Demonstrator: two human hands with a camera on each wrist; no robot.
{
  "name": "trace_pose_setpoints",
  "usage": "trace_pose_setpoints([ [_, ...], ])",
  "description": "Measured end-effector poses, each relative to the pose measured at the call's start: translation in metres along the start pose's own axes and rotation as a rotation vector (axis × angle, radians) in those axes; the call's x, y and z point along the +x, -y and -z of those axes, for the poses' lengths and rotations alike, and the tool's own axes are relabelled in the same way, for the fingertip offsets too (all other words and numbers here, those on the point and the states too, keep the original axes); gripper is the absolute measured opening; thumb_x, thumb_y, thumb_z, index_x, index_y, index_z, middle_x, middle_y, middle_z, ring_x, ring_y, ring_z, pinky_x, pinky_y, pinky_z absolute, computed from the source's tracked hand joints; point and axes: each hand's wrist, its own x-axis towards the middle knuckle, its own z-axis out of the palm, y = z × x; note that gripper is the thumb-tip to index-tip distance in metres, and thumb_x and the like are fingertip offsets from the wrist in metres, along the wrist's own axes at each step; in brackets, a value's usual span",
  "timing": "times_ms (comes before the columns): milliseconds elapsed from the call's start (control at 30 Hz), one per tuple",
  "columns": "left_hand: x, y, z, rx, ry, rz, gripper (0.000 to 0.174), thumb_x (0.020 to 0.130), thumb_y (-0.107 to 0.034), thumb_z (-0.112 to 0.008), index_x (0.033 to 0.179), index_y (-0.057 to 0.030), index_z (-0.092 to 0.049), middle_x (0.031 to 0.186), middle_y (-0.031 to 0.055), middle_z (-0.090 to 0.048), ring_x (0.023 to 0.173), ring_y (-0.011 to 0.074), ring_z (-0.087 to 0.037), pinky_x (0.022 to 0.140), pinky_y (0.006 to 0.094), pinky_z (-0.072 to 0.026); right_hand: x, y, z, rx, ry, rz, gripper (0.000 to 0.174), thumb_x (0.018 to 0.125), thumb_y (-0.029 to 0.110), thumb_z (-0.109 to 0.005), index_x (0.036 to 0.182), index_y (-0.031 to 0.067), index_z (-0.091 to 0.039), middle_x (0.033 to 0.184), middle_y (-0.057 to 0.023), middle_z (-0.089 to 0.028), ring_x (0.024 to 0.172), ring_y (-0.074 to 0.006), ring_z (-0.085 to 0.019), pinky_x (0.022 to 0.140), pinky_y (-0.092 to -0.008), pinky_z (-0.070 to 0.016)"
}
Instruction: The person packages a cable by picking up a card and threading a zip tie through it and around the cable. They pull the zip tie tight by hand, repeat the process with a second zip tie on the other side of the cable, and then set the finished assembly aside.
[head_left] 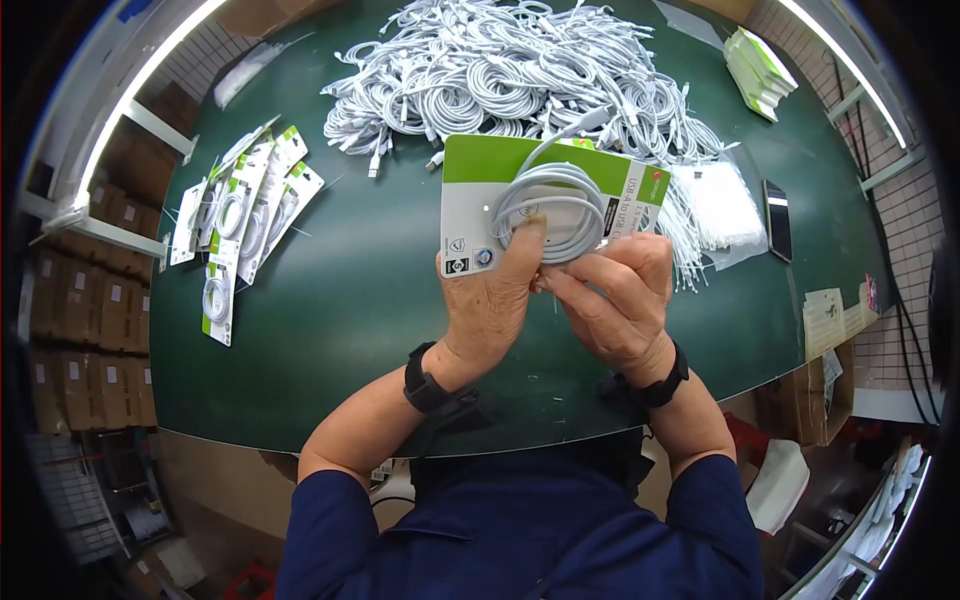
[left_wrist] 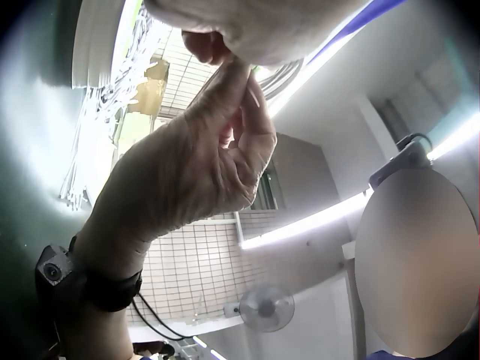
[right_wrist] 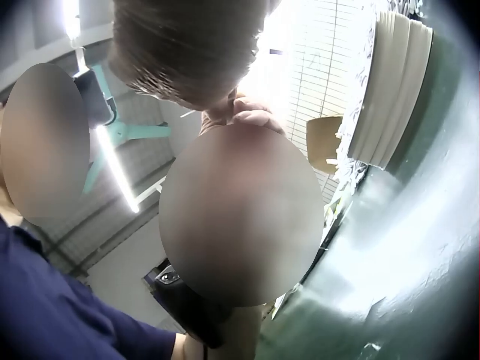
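Note:
I hold a green-and-white backing card [head_left: 470, 165] upright above the green table [head_left: 350, 330]. A coiled white USB cable [head_left: 560, 190] lies against its front. My left hand [head_left: 490, 300] grips the card from below, its thumb pressed on the coil and its fingers behind the card. My right hand [head_left: 620, 310] is next to it, fingers curled, pinching the lower edge of the coil and card. In the left wrist view the right hand [left_wrist: 187, 172] shows from below with its fingertips pinched together. The right wrist view is mostly blurred.
A large heap of loose white cables [head_left: 500, 70] fills the far middle of the table. Several packed cards [head_left: 240, 210] lie at the left. A bag of white ties [head_left: 720, 205], a dark phone [head_left: 777, 220] and a stack of cards [head_left: 760, 70] sit at the right. Cartons [head_left: 90, 310] stand off the left edge.

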Motion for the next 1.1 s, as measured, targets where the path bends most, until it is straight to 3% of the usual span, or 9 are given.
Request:
trace_pose_setpoints([
  [67, -0.001, -0.001, -0.003, -0.072, -0.035, 0.017, 0.022, 0.097, -0.007, -0.067, 0.116, -0.0153, -0.071, 0.096, 0.0031, -0.065, 0.069, 0.0110, -0.065, 0.056, 0.0245, -0.0508, 0.000, 0.002, 0.002, 0.007, -0.008, 0.029, 0.030, 0.066, 0.015, -0.079, 0.096, 0.0134, -0.079, 0.094, 0.0068, -0.067, 0.088, -0.0170, -0.060, 0.074, -0.0360, -0.0432],
  [167, 0.002, -0.022, 0.001, -0.472, -0.017, 0.305, 0.019, 0.096, -0.007, -0.068, 0.113, -0.0132, -0.072, 0.089, 0.0021, -0.065, 0.064, 0.0086, -0.064, 0.055, 0.0229, -0.0506, 0.002, 0.005, 0.004, 0.079, 0.008, 0.010, 0.030, 0.065, 0.014, -0.079, 0.095, 0.0116, -0.079, 0.096, 0.0056, -0.069, 0.088, -0.0167, -0.060, 0.074, -0.0363, -0.0439],
  [300, 0.002, -0.022, 0.001, -0.440, -0.029, 0.254, 0.011, 0.095, -0.007, -0.070, 0.106, -0.0074, -0.072, 0.084, 0.0019, -0.067, 0.063, 0.0066, -0.063, 0.054, 0.0229, -0.0508, 0.000, 0.005, 0.003, 0.122, -0.018, 0.019, 0.028, 0.065, 0.014, -0.080, 0.093, 0.0098, -0.078, 0.096, 0.0036, -0.071, 0.086, -0.0160, -0.062, 0.072, -0.0345, -0.0446],
  [433, 0.007, -0.027, 0.001, -0.635, -0.055, 0.443, 0.007, 0.093, -0.007, -0.073, 0.097, -0.0019, -0.069, 0.082, 0.0023, -0.068, 0.060, 0.0061, -0.063, 0.051, 0.0225, -0.0505, 0.000, 0.006, 0.003, 0.170, -0.033, 0.028, 0.028, 0.066, 0.013, -0.080, 0.094, 0.0081, -0.077, 0.097, 0.0004, -0.072, 0.082, -0.0166, -0.066, 0.068, -0.0319, -0.0473],
  [733, 0.011, -0.032, 0.000, -0.655, -0.088, 0.495, 0.015, 0.091, -0.007, -0.074, 0.101, -0.0002, -0.065, 0.081, 0.0044, -0.068, 0.059, 0.0086, -0.063, 0.049, 0.0236, -0.0504, -0.004, 0.005, -0.001, 0.323, -0.048, 0.032, 0.027, 0.070, 0.009, -0.078, 0.097, 0.0053, -0.075, 0.101, -0.0066, -0.074, 0.082, -0.0189, -0.071, 0.064, -0.0304, -0.0507],
  [867, 0.013, -0.036, 0.000, -0.661, -0.096, 0.516, 0.016, 0.091, -0.005, -0.073, 0.104, 0.0010, -0.064, 0.082, 0.0057, -0.068, 0.058, 0.0092, -0.063, 0.048, 0.0238, -0.0502, -0.005, 0.008, 0.009, 0.400, 0.061, -0.011, 0.038, 0.076, 0.001, -0.085, 0.109, 0.0089, -0.069, 0.109, -0.0062, -0.072, 0.088, -0.0221, -0.072, 0.067, -0.0341, -0.0553],
  [967, 0.012, -0.037, -0.001, -0.632, -0.092, 0.508, 0.018, 0.092, -0.005, -0.072, 0.106, 0.0026, -0.063, 0.084, 0.0073, -0.068, 0.058, 0.0097, -0.063, 0.047, 0.0237, -0.0500, -0.006, 0.008, 0.009, 0.412, 0.055, 0.007, 0.038, 0.075, 0.003, -0.085, 0.110, 0.0082, -0.069, 0.111, -0.0071, -0.072, 0.088, -0.0223, -0.072, 0.068, -0.0340, -0.0554],
  [1067, 0.013, -0.038, -0.001, -0.634, -0.087, 0.535, 0.019, 0.092, -0.005, -0.072, 0.107, 0.0039, -0.063, 0.084, 0.0084, -0.068, 0.058, 0.0101, -0.063, 0.047, 0.0238, -0.0502, -0.002, 0.008, 0.003, 0.433, -0.062, 0.058, 0.022, 0.071, 0.011, -0.077, 0.092, 0.0038, -0.075, 0.100, -0.0089, -0.075, 0.077, -0.0185, -0.071, 0.063, -0.0294, -0.0499],
  [1100, 0.013, -0.037, -0.001, -0.635, -0.085, 0.553, 0.019, 0.092, -0.005, -0.072, 0.107, 0.0042, -0.063, 0.084, 0.0087, -0.068, 0.057, 0.0102, -0.063, 0.046, 0.0238, -0.0502, -0.002, 0.009, 0.003, 0.445, -0.062, 0.059, 0.022, 0.072, 0.011, -0.077, 0.092, 0.0040, -0.075, 0.101, -0.0092, -0.075, 0.077, -0.0184, -0.070, 0.063, -0.0294, -0.0498],
])
